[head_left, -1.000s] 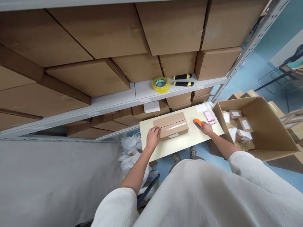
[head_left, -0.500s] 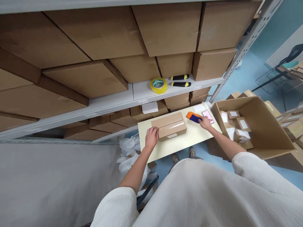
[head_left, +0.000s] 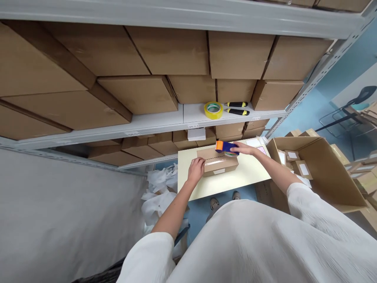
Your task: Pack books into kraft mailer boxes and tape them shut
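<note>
My right hand (head_left: 243, 148) is shut on a blue and orange tape dispenser (head_left: 226, 147), which presses against the top of a flat cardboard parcel (head_left: 219, 163). A strip of clear tape runs along the parcel's top, and a small white label sits near its front edge. My left hand (head_left: 196, 171) rests flat on the parcel's left end, gripping nothing. The parcel lies on a cream tabletop (head_left: 194, 184).
Past the table's right end stands an open carton (head_left: 319, 173) holding several labelled parcels. A pink sheet (head_left: 260, 150) lies on the table. On the shelf above are a yellow tape roll (head_left: 213, 110) and two box cutters (head_left: 236, 108). White plastic wrap (head_left: 156, 192) lies left of the table.
My right hand has carried the dispenser from the table, right of the parcel, up onto the parcel's top. My left hand stays on the parcel, and the view has shifted slightly.
</note>
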`<state>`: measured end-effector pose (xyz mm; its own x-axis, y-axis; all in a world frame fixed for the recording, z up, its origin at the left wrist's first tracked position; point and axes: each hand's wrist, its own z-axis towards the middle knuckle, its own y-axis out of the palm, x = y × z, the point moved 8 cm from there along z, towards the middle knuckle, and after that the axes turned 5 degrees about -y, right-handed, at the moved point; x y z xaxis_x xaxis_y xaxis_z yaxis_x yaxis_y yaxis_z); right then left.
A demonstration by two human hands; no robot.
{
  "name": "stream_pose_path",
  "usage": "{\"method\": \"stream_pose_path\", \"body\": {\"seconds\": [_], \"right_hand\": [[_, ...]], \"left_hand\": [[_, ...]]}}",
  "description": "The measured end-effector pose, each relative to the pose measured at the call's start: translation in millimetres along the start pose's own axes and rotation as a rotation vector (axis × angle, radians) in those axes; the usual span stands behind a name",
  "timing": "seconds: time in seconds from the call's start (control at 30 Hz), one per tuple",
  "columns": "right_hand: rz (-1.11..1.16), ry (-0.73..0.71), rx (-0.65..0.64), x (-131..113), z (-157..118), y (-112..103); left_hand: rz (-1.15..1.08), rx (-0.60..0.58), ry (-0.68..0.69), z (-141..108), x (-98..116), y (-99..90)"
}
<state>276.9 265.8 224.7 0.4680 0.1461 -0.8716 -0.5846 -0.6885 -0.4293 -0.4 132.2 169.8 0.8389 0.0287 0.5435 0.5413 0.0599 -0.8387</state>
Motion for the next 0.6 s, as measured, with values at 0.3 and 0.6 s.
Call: {"method": "stream_pose_path", "body": {"seconds": [0.3, 0.6], "right_hand": [[-0.269, -0.098, -0.024, -20, 20, 33], [-0.212, -0.114, 0.009, -12, 19, 33]], "left_hand": [[-0.055, 0.006, 0.0, -3, -3, 2.0], [-0.059, 0.013, 0.0, -2, -4, 3.9]]}}
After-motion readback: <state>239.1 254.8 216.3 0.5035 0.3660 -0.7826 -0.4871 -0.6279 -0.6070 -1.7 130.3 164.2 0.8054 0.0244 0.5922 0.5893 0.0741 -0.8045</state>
